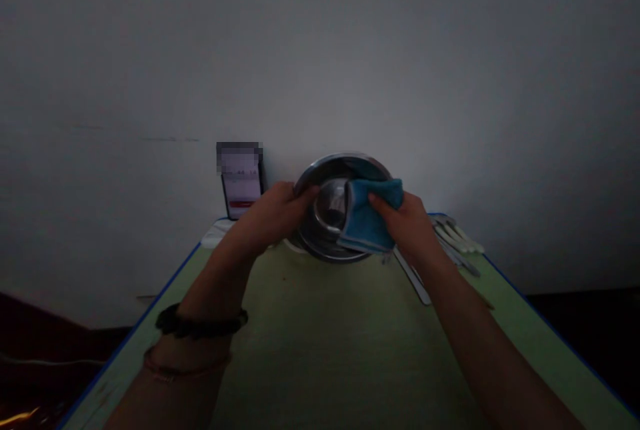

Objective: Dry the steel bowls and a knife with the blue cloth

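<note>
A steel bowl is tilted up toward me above the far end of a green table. My left hand grips the bowl's left rim, fingers closed around it. My right hand is closed on a blue cloth, which it presses against the bowl's right side and inner wall. A dark bead bracelet sits on my left wrist.
A phone with a lit screen leans against the white wall behind the bowl. Several pieces of cutlery lie on the table to the right, some with pale handles. The table has a blue edge. The room is dim.
</note>
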`<state>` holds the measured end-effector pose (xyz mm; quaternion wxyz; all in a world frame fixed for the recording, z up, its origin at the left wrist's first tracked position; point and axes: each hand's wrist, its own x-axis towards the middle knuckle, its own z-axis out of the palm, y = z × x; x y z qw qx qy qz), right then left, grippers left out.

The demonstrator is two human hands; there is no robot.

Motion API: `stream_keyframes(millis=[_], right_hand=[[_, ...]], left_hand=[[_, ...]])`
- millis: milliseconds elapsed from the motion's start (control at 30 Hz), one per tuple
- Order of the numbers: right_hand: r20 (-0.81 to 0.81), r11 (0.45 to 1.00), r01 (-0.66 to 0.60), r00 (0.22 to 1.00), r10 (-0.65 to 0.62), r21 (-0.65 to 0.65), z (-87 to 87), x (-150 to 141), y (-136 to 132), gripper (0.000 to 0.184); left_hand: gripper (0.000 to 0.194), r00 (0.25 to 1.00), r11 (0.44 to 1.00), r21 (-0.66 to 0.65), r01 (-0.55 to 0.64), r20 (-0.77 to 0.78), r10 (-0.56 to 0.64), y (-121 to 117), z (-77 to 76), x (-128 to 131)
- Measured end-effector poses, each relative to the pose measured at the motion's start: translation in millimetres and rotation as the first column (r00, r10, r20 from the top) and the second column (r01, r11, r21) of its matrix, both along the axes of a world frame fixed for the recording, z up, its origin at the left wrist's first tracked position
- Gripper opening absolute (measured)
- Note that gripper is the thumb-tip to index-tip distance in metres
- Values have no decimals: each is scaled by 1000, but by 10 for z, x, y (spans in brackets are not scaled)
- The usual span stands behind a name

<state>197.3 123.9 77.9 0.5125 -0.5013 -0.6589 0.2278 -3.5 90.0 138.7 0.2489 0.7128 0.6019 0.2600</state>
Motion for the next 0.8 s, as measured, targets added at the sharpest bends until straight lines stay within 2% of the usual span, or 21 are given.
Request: stream_keyframes(millis=[33,100,200,267,367,433,500,567,600,633,700,800], right_hand=[[-15,1000,-9,1000,8,-17,-15,10,12,29],[80,998,-42,996,46,-52,-1,16,6,23],[366,991,-116,921,134,-70,96,-21,-69,14],[467,982,-174,864,186,-70,158,-68,-128,11],[481,975,-213,849,220,-69,191,-122,-177,10],[452,984,-176,875,174,-37,186,-124,-171,11],[348,996,-86,934,84,-11,177,-105,-144,16],[109,998,-22,994,27,-51,174,-89,-118,22],[-54,994,-31,998,26,-101,176,-89,-111,25],[-228,986,-73,973,36,-152,179,-97,-109,28],[-523,949,-207,851,54,-237,193,-140,-122,31],[-727,868,-364,687,5,-338,227,-241,-166,28]], left_hand=[[41,1000,1000,-20,10,30,-9,1,-2,-3],[39,998,996,-59,62,10,-62,0,-4,-10],[34,970,982,-34,184,-152,-187,-1,-14,-18],[34,937,971,-12,238,-262,-233,2,-31,-14],[39,905,973,-34,229,-360,-225,5,-51,-4],[40,907,976,-30,214,-365,-210,6,-36,-10],[41,933,984,17,179,-321,-164,4,3,-33],[41,968,991,74,112,-232,-92,-2,47,-69],[41,983,993,91,78,-175,-61,-6,64,-88],[40,993,993,103,52,-108,-41,-12,74,-107],[35,998,993,114,37,41,-42,-24,73,-139],[29,958,993,110,48,276,-77,-34,49,-157]])
